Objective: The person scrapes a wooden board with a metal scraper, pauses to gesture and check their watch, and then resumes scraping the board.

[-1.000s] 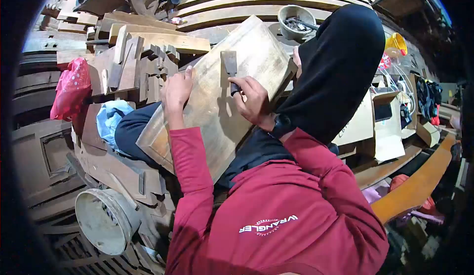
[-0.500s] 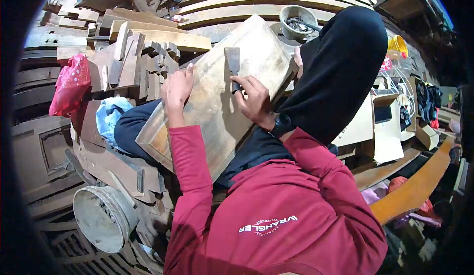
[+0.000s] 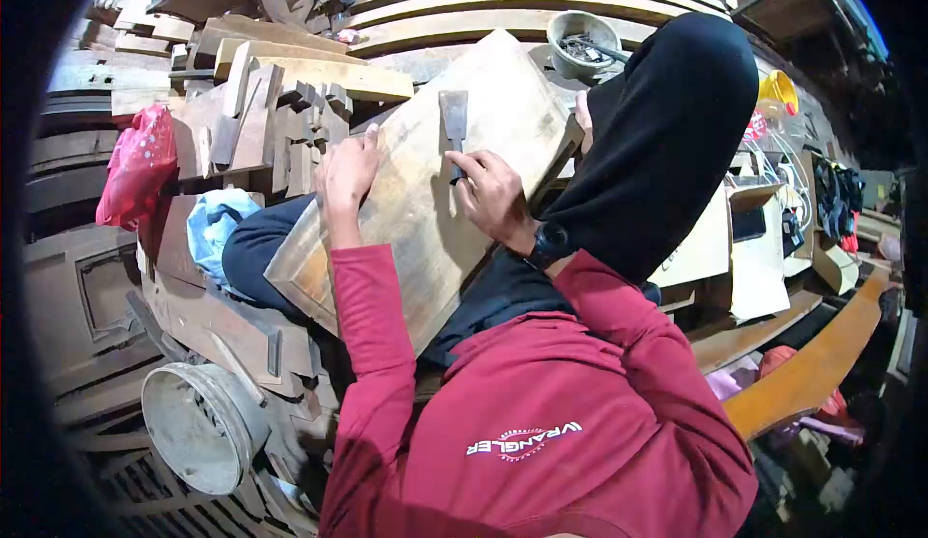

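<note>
A broad wooden board (image 3: 503,84) with dark stains and bevelled edges lies slanted across my lap. My left hand (image 3: 348,173) grips its left edge, the thumb on top and the other fingers curled at the side. In my right hand (image 3: 493,195) is a scraper (image 3: 453,117) with a flat metal blade and a dark handle. The blade points away from me over the middle of the board, its shadow falling beside it. My right fingers wrap the handle, with the index finger extended across it.
Wood offcuts (image 3: 256,117) pile up on the left near a pink bag (image 3: 141,166). A white bucket (image 3: 198,432) stands at lower left, and a small bucket (image 3: 583,43) of metal bits beyond the board. Long planks (image 3: 522,1) stretch across the back. Cardboard (image 3: 759,267) lies right of my raised knee.
My right hand has shifted slightly, and its index finger now lies further across the scraper's handle. The left hand and the board stay in place.
</note>
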Motion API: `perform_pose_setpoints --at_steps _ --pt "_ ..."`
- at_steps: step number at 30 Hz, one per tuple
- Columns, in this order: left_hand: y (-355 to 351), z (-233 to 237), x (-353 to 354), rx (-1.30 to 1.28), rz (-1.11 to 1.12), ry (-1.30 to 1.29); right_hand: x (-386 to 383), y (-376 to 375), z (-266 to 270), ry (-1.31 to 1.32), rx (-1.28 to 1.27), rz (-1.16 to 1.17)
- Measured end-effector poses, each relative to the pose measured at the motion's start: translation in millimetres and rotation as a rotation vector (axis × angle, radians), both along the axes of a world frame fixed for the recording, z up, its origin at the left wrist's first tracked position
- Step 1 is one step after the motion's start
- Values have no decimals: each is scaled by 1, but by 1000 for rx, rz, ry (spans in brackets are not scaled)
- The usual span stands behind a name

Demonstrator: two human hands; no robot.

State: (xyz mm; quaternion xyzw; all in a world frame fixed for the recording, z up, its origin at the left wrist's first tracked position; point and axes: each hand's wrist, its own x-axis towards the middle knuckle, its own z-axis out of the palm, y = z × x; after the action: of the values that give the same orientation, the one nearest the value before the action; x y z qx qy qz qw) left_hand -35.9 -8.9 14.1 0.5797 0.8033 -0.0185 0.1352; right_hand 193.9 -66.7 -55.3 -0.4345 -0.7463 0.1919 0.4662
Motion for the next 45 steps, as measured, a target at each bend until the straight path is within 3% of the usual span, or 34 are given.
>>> perform_pose_setpoints --at_steps 3,7,45 --pt "4 -6 -4 -28 26 17 3 -4 18 93 -46 13" --pt "1 0 -1 -10 -6 4 -3 -1 4 -34 -3 1" --pt "0 -2 -1 4 -2 -6 0 0 4 -17 -27 7"
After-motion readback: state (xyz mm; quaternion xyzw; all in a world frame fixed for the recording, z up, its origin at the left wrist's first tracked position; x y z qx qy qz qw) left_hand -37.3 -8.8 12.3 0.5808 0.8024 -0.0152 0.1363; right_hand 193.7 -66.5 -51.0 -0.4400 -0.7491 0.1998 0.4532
